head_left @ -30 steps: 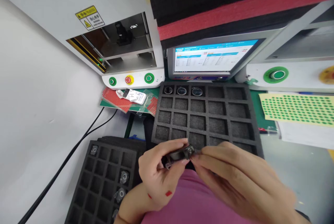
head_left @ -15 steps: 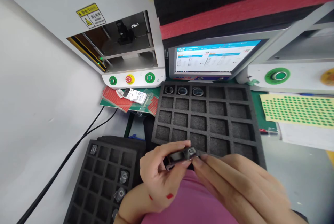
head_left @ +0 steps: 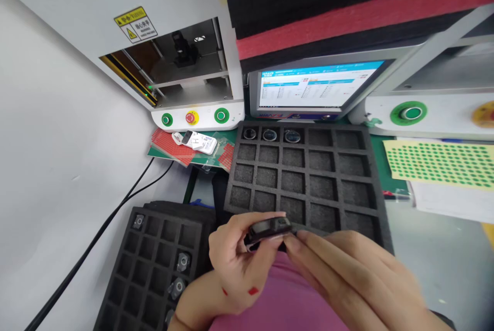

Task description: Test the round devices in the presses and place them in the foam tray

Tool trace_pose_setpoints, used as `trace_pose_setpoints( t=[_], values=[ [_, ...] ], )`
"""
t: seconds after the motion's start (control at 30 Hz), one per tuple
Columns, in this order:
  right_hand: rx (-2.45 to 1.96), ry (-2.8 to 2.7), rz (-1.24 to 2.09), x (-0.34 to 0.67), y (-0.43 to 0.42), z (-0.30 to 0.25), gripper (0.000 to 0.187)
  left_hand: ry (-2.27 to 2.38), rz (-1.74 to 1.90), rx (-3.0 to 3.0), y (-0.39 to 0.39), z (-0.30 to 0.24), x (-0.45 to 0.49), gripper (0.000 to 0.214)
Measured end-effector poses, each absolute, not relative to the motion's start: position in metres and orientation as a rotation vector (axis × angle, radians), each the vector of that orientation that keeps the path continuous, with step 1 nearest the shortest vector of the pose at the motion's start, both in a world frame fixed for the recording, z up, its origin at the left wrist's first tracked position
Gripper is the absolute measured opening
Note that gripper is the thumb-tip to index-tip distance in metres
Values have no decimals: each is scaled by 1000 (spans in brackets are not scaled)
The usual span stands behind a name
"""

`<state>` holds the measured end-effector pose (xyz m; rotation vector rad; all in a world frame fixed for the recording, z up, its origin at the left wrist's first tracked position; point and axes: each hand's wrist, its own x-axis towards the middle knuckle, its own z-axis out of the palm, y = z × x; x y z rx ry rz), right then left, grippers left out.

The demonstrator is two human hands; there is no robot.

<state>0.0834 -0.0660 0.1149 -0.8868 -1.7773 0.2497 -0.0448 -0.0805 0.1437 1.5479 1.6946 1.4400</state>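
Observation:
My left hand [head_left: 239,259] is closed around a small black watch-like case [head_left: 270,226], thumb below and fingers above. The case is tilted, with its dark flat edge toward me and part of it hidden in the palm. My right hand [head_left: 347,264] has its fingertips pressed together at the right end of the case. A dark bit shows by those fingertips, too small to make out. Just beyond both hands lies a black foam tray [head_left: 306,166] with square pockets. Three round glass-faced watch bodies [head_left: 269,135] sit in its far row.
Lower left, a stack of foam trays [head_left: 154,241] holds several small parts in clear wrap. A press machine [head_left: 198,115] with buttons stands behind, beside a monitor [head_left: 316,86]. A white handheld device [head_left: 200,141] lies on red sticker sheets; a green-dot sheet [head_left: 443,162] lies right.
The black case has been turned in my left hand, so its small square-marked end now faces away more. Both hands stay in nearly the same place.

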Motion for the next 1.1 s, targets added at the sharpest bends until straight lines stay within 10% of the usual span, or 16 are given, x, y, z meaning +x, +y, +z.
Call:
trace_pose_setpoints(
  t=[1.1],
  values=[
    [-708,-2048,596,110,-38,138,11,1522,1466,1874,-86,137,-54,22]
  ],
)
